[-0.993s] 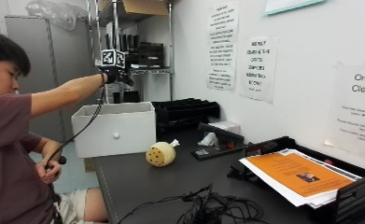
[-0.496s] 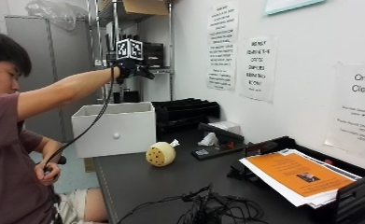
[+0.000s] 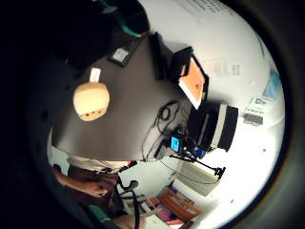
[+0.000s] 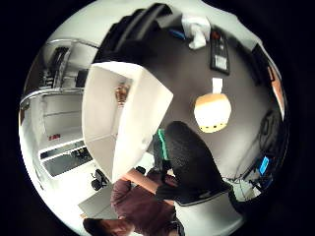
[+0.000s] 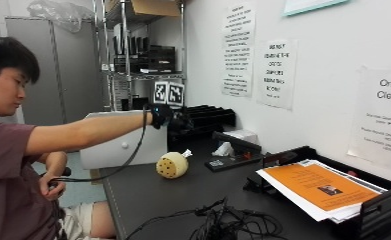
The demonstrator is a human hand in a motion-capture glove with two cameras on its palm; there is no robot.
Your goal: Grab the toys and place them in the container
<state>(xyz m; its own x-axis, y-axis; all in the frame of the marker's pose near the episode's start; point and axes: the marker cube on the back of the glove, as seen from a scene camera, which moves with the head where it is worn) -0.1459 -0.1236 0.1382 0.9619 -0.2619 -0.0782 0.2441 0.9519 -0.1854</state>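
Your gloved right hand [image 5: 163,116] hangs above the round toy [image 5: 172,165], whose white tag points toward the wall; your grip can't be told.

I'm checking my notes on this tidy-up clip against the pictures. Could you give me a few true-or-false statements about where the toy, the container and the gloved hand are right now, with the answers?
1. The round yellow toy lies on the dark table. True.
2. The gloved right hand is holding the yellow toy. False: the hand is raised above the table, apart from the toy, which lies untouched.
3. The white container stands at the table's end, beside the toy. True.
4. The white container holds nothing. False: the thumb side palm view shows a small item inside it; what it is cannot be told.
5. A stack of papers with an orange sheet on top sits in a black tray. True.
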